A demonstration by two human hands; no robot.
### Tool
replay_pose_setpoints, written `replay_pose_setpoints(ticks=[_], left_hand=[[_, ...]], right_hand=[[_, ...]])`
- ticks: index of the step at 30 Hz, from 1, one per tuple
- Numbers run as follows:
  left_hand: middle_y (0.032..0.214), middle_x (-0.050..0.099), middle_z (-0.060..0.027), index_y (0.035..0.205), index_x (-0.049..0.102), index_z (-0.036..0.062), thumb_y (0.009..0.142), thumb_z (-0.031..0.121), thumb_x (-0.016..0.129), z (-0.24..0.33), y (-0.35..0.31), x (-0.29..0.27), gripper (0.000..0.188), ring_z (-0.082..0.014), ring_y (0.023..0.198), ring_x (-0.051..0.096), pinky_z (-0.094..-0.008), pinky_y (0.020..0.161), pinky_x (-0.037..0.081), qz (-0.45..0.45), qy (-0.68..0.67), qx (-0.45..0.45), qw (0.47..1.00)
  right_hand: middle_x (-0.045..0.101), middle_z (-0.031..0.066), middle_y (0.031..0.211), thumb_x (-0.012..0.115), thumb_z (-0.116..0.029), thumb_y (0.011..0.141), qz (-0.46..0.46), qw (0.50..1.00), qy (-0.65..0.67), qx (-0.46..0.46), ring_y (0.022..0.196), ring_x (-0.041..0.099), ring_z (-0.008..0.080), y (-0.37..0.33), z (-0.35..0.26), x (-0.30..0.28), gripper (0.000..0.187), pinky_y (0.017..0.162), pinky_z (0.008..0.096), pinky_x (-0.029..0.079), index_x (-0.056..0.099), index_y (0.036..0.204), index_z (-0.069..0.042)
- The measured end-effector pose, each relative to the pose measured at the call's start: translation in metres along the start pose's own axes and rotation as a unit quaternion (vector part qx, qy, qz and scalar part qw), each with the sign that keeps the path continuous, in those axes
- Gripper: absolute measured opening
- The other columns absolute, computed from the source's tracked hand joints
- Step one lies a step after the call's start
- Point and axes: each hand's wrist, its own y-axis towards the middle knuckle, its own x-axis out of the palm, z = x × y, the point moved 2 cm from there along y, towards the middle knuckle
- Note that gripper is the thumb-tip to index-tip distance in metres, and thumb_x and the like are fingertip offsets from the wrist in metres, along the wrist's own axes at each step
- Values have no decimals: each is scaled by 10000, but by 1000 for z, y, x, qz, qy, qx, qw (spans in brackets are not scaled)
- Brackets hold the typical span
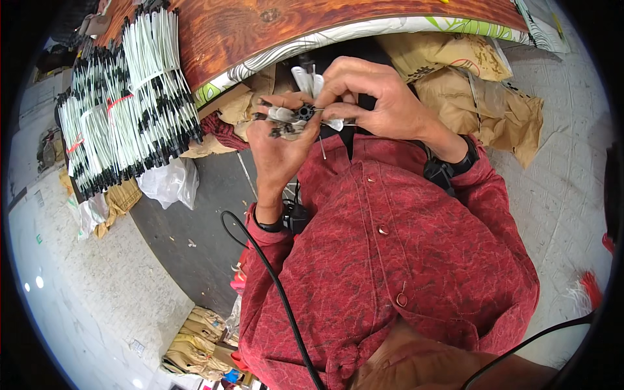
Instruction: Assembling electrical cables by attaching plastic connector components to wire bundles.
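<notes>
In front of my chest, both hands meet near the table's edge. My left hand (279,146) is closed around a clump of small white and black pieces, with a black round part with holes (305,112) showing at its fingertips. White flat strips (307,81) stick up between the two hands. The fingers of my right hand (383,97) pinch together right beside the black part; what they hold is too small to make out. A thin rod (323,148) hangs below the hands.
At the left lie bundles of white sticks with black ends (123,107), tied with bands. A brown wooden tabletop (273,32) lies ahead. Brown paper sacks (481,110) are under its right side. A clear plastic bag (170,182) hangs at the left. A black cable (276,279) crosses my front.
</notes>
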Motion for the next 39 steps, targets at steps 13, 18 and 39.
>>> replay_pose_setpoints(ticks=[13, 18, 39], left_hand=[[863, 699, -88, 850, 607, -22, 734, -11, 783, -7, -2, 5, 211, -142, 732, 651, -267, 658, 510, 10, 12, 5, 1000], [883, 684, -76, 871, 625, -5, 729, 2, 787, -14, -9, 6, 216, -168, 764, 658, -263, 685, 506, -27, -3, 40, 999], [889, 675, -49, 824, 693, 35, 713, -12, 755, -2, 10, -5, 136, -200, 884, 575, -309, 766, 455, -76, 90, 74, 990]], right_hand=[[605, 66, 780, 704, -25, 719, 3, 975, -216, -55, 651, 595, 200, -2, 5, -3, 148, 581, 304, 453, 675, 859, -62], [601, 56, 704, 677, -90, 804, -146, 856, 284, 406, 600, 565, 170, -15, 39, 1, 80, 567, 299, 442, 666, 857, -31], [586, 108, 958, 676, -292, 875, 40, 757, -652, -23, 863, 583, 289, 51, 47, -173, 299, 722, 399, 490, 568, 1006, -47]])
